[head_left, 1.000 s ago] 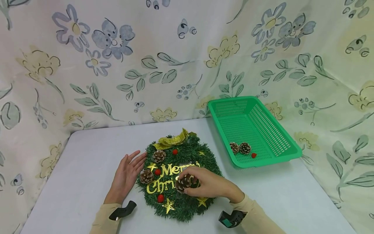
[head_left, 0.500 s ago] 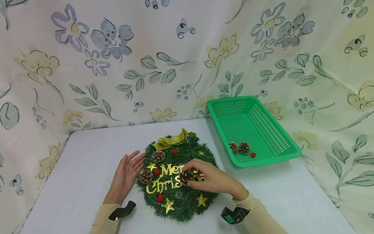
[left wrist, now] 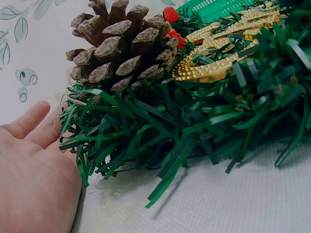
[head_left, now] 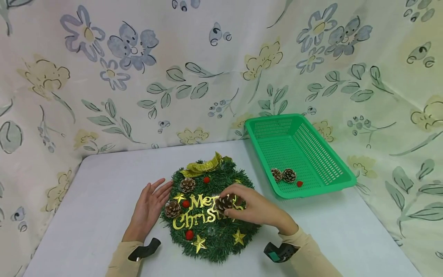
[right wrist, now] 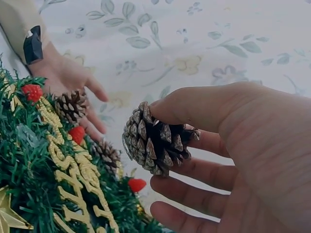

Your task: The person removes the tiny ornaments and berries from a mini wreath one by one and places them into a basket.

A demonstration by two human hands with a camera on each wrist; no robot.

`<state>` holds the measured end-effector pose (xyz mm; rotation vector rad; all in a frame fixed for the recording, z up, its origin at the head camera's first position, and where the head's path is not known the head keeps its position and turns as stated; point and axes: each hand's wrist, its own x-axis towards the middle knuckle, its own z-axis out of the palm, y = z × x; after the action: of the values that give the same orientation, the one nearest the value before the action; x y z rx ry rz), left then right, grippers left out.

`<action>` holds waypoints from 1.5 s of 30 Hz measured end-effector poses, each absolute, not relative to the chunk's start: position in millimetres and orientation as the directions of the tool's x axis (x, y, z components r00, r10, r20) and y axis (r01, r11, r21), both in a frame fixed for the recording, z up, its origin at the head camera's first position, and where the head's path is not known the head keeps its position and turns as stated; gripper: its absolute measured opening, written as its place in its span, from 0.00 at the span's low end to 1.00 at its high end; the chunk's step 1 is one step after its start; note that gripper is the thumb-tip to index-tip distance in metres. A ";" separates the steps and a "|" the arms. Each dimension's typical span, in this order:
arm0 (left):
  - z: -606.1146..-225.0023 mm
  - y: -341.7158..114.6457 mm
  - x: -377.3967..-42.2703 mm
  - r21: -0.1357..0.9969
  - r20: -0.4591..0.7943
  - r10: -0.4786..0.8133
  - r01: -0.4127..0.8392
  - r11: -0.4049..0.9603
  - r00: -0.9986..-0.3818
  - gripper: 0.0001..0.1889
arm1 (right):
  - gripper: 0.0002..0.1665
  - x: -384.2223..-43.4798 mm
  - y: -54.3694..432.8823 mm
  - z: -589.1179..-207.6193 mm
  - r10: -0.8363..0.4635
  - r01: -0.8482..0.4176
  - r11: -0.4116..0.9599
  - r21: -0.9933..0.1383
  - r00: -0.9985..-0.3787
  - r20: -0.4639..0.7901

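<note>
A green tinsel wreath point(head_left: 221, 246) lies on the white table, bearing gold "Merry Christmas" lettering point(head_left: 194, 219), gold stars, red berries and a gold ribbon bow point(head_left: 202, 166). Two pine cones sit on its left side, one point(left wrist: 121, 48) large in the left wrist view. My right hand point(head_left: 254, 206) pinches another pine cone point(right wrist: 155, 141) between thumb and fingers, held over the right part of the lettering and hiding some of it. My left hand point(head_left: 149, 207) lies palm up with fingers extended, fingertips right at the wreath's left edge.
A green plastic basket point(head_left: 322, 188) stands at the back right of the table. Inside it are two pine cones point(head_left: 289, 175) and a red berry point(head_left: 300, 184). A flowered cloth point(head_left: 194, 107) hangs behind the table.
My right hand has shifted right and slightly back with the pine cone, uncovering more of the lettering and the lower right star. The left hand stays in place.
</note>
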<state>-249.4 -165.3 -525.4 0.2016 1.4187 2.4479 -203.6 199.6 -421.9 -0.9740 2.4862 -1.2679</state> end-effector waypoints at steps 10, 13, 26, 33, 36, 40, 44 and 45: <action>-525.8 -166.0 -249.8 0.866 -0.034 0.331 -0.193 -0.461 -0.943 0.38 | 0.22 -205.7 206.3 -417.0 -0.610 -0.460 0.410 -0.788 -0.780 0.138; -526.0 -166.1 -249.7 0.864 -0.030 0.335 -0.193 -0.464 -0.942 0.38 | 0.22 -206.0 208.1 -416.2 -0.596 -0.458 0.408 -0.790 -0.789 0.149; -526.9 -166.4 -250.3 0.868 -0.036 0.339 -0.198 -0.455 -0.940 0.39 | 0.23 -209.0 218.0 -412.0 -0.562 -0.476 0.395 -0.786 -0.802 0.204; -526.3 -166.3 -249.1 0.871 -0.048 0.331 -0.202 -0.448 -0.942 0.39 | 0.23 -210.4 222.1 -409.9 -0.527 -0.503 0.410 -0.761 -0.811 0.252; -525.8 -166.1 -248.9 0.870 -0.051 0.329 -0.204 -0.450 -0.943 0.39 | 0.23 -210.9 223.6 -409.3 -0.514 -0.507 0.415 -0.755 -0.816 0.265; -525.7 -165.9 -249.3 0.869 -0.049 0.329 -0.203 -0.452 -0.943 0.39 | 0.23 -211.5 225.4 -409.0 -0.502 -0.512 0.413 -0.753 -0.818 0.280; -526.5 -166.5 -249.8 0.868 -0.043 0.335 -0.201 -0.453 -0.941 0.39 | 0.23 -212.0 227.2 -407.4 -0.489 -0.515 0.405 -0.755 -0.820 0.297; -526.6 -166.6 -249.9 0.868 -0.043 0.336 -0.202 -0.454 -0.941 0.39 | 0.23 -212.1 227.7 -406.7 -0.485 -0.516 0.404 -0.755 -0.821 0.301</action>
<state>-249.9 -166.6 -526.6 0.1931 1.4237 2.4312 -212.1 227.7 -406.7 -0.9484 2.6603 -1.4512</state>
